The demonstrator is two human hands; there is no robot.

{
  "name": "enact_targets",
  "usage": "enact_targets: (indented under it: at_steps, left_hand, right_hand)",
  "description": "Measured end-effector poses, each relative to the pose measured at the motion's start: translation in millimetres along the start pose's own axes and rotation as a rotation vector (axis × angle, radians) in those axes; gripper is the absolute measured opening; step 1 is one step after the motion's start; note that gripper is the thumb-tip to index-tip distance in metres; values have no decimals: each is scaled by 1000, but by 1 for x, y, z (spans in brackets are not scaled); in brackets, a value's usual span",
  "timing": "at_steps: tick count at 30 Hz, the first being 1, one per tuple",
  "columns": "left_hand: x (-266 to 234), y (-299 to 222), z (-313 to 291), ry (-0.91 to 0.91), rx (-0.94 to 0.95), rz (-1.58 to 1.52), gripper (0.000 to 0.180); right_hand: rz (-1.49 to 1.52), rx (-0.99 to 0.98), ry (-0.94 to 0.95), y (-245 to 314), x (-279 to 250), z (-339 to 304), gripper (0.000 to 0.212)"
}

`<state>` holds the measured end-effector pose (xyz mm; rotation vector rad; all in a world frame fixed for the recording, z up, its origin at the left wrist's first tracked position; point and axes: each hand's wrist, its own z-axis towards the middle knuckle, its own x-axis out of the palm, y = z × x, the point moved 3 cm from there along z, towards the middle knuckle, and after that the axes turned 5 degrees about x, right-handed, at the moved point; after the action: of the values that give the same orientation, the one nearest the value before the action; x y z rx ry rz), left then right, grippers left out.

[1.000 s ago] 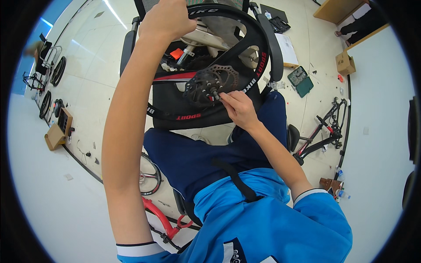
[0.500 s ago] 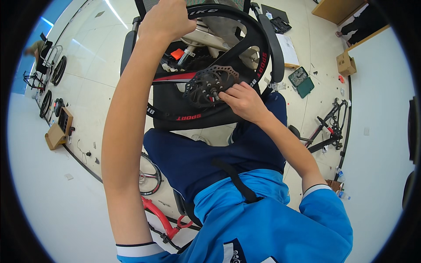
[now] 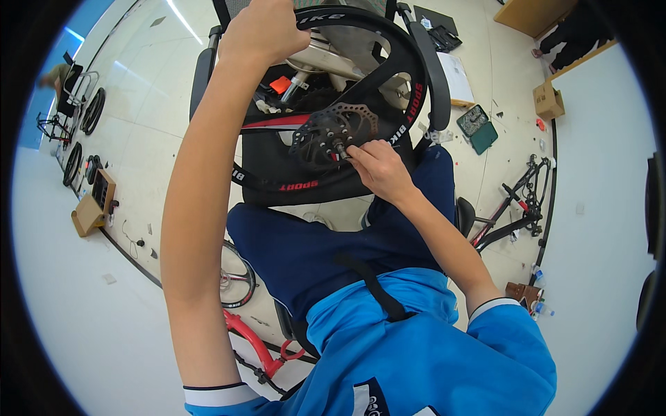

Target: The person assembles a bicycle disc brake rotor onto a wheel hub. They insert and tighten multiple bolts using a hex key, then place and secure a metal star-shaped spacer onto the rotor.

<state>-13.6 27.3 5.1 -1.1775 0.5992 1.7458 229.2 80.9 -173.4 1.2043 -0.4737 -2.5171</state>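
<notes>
A black bicycle wheel (image 3: 411,87) with broad spokes and red and white lettering rests over the seat of a black office chair (image 3: 270,197). My left hand (image 3: 260,35) is closed around the far left of its rim. At the hub, a perforated brake disc (image 3: 364,119) faces up, browned along its right side. A threaded axle (image 3: 340,148) sticks up from the disc's centre. My right hand (image 3: 380,168) pinches at the axle's end with thumb and fingers; any small part between them is hidden. Through the wheel show an orange piece (image 3: 280,85) and a metal tube (image 3: 297,87).
The chair's armrests (image 3: 433,83) flank the wheel. On the floor to the right are a green tool case (image 3: 481,139), a black bike frame (image 3: 517,208) and a cardboard box (image 3: 548,101). A red frame (image 3: 253,343) lies lower left. Another person's legs (image 3: 572,38) show far right.
My right hand has turned at the axle: its fingers were stretched over the disc's edge and now sit bunched lower, with the forearm shifted left. The left hand and wheel stay put.
</notes>
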Motion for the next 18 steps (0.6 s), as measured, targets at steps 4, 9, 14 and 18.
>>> enact_targets:
  at_steps: [4, 9, 14, 18]
  left_hand:
    - [-4, -5, 2, 104, -60, -41, 31]
    - [1, 1, 3, 59, -6, -48, 30]
    - [3, 0, 6, 59, 6, 4, 32]
    - [4, -2, 4, 21, -12, 38, 36]
  right_hand:
    - [-1, -61, 13, -10, -1, 1, 22]
    - [-194, -137, 48, -16, 7, -1, 21]
    - [-258, -160, 4, -16, 12, -3, 22]
    - [-274, -161, -13, -18, 15, -4, 20]
